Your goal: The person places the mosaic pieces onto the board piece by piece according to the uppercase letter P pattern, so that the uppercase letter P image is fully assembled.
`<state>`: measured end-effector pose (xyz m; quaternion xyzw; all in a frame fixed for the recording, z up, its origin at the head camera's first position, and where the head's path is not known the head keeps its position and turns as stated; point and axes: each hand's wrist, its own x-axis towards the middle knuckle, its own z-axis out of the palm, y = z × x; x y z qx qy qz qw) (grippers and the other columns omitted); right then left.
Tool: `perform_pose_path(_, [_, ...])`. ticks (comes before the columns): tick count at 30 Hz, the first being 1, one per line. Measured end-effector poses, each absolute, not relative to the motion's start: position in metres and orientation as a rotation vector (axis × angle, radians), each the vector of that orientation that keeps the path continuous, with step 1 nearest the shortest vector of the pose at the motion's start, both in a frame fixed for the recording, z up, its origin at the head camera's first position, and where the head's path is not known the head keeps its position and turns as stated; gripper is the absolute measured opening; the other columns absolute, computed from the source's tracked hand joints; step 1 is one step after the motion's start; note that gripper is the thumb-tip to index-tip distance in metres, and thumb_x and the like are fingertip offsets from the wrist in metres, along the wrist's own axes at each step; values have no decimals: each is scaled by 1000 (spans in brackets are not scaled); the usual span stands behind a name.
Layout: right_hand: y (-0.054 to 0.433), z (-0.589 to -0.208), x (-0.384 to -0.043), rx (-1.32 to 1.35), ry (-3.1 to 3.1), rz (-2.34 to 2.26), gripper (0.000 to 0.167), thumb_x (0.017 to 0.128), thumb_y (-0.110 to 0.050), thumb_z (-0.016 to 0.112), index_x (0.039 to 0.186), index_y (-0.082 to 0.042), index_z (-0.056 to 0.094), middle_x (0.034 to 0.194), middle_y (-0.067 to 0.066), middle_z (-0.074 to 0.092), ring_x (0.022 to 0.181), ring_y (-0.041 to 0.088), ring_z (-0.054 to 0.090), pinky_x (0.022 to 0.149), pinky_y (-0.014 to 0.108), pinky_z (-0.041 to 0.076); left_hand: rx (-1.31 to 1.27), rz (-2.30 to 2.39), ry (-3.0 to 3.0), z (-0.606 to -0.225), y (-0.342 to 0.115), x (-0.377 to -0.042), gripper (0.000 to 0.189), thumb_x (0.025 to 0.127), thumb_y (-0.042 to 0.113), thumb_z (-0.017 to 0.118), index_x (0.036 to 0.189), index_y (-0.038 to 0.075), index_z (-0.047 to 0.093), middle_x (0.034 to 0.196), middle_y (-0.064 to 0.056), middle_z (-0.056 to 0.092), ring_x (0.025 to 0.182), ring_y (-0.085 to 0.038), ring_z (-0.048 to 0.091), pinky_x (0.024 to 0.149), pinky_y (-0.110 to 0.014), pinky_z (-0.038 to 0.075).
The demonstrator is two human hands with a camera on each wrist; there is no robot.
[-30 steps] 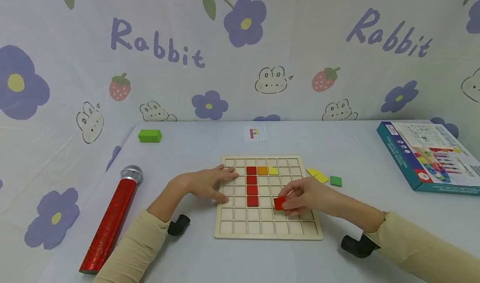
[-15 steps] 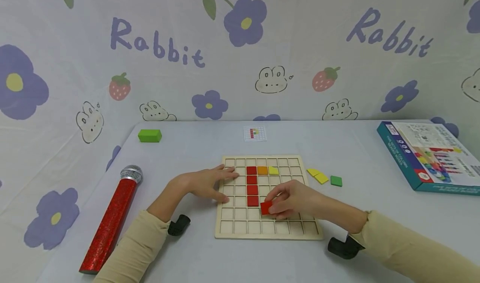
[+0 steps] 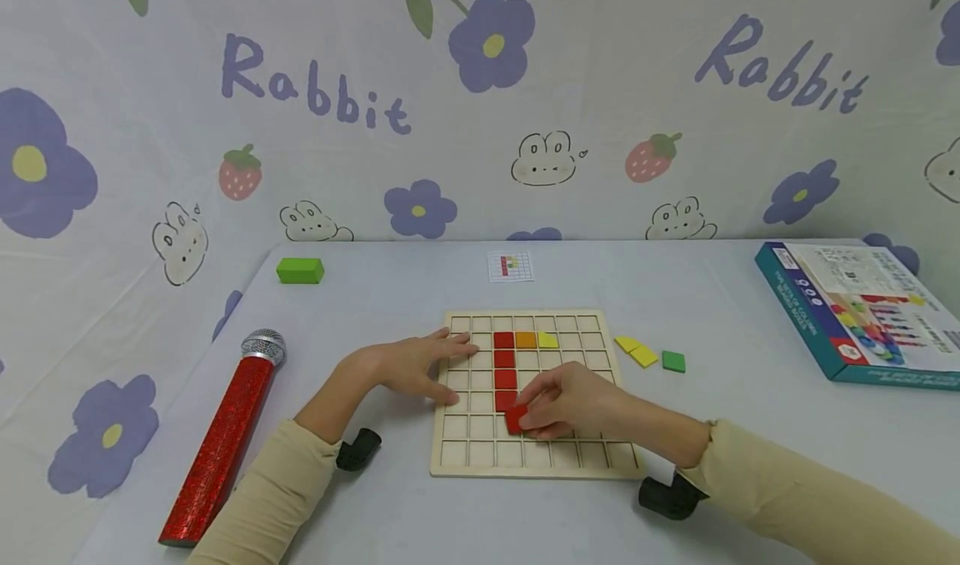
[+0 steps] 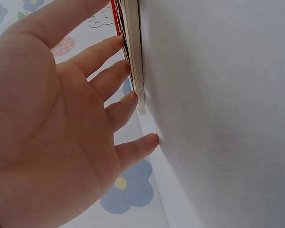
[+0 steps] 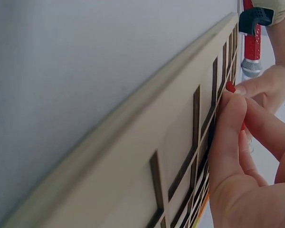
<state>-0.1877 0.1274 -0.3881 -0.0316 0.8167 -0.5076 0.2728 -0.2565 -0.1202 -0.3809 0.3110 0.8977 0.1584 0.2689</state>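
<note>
— Over the lower left part of the wooden grid board (image 3: 482,455), your right hand (image 3: 570,402) is pinching a red tile (image 3: 516,420) between thumb and fingers, the forearm slanting in from the right. That tile is sitting just below the column of four red tiles (image 3: 505,379), slightly askew to the grid.

— And your left hand (image 3: 415,367) is resting at the board's left edge, its fingers spreading straight and relaxed.

— Your left wrist view is showing the palm, which the head view is hiding; the little finger is extending past the board's end.

— Your right wrist view is catching the held tile nearly edge-on, yet you cannot tell whether it is touching the board. Only your head view is showing two yellow tiles (image 3: 636,351) and a green tile (image 3: 673,362) lying off the board's right side, and a printed card (image 3: 511,267) lying beyond its far edge.
</note>
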Motion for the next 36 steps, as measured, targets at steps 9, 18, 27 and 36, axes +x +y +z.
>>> perform_pose_path(9, [123,-387,-184,-145,2221,-1351,19,82,-10,75,99,-2,70,75,8,67,61,15,64,62,26,55,839,424,2424,-379,-120,-255,73,88,35,69,150,24,33,157,5,18,144,-22,2,111,-51,14])
perform_pose_path(18, [126,-384,-187,-165,2169,-1354,19,87,-10,70,104,-3,70,83,7,69,69,17,65,67,28,55,838,414,2423,-380,-120,-256,73,88,36,68,150,25,32,157,6,17,144,-21,1,112,-50,14])
perform_pose_path(27, [152,-387,-196,-171,2022,-1443,29,92,-16,64,115,2,63,91,12,68,76,20,64,73,31,55,831,435,2420,-381,-119,-255,73,87,35,69,150,23,33,157,5,17,144,-22,1,111,-51,16])
perform_pose_path(36, [193,-385,-206,-188,1910,-1544,43,93,-14,62,128,8,51,106,16,65,92,23,64,83,33,52,845,442,2424,-380,-119,-255,73,88,34,69,150,21,33,158,3,17,144,-23,2,111,-51,16])
